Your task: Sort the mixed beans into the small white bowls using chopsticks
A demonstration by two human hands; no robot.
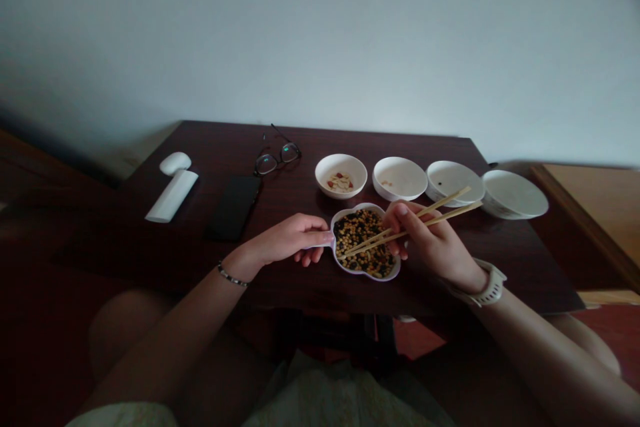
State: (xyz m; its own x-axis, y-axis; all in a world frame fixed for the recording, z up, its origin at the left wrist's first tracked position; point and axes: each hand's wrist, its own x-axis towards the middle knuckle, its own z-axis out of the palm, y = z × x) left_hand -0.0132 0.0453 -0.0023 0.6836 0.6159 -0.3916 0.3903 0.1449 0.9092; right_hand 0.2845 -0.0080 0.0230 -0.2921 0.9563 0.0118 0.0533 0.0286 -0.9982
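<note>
My left hand (306, 237) is closed on the short handle of a scalloped white dish (341, 269) with a purplish rim. Mixed yellow and black beans (363, 233) cover the inside of the dish. A pair of wooden chopsticks (425, 221) is gripped in my right hand (430, 240), which is over the dish's right side. The tips point down to the left and reach the beans; whether they pinch one is too small to tell. Just behind the dish, a white bowl (341, 165) holds several pale and reddish pieces.
Right of that bowl stand a second bowl (400, 173) with a few small bits, a third bowl (450, 173) with a dark speck, and a fourth bowl (517, 192). On the left lie eyeglasses (277, 159), a black phone (233, 207) and a white device (174, 197). A wall backs the table (220, 147).
</note>
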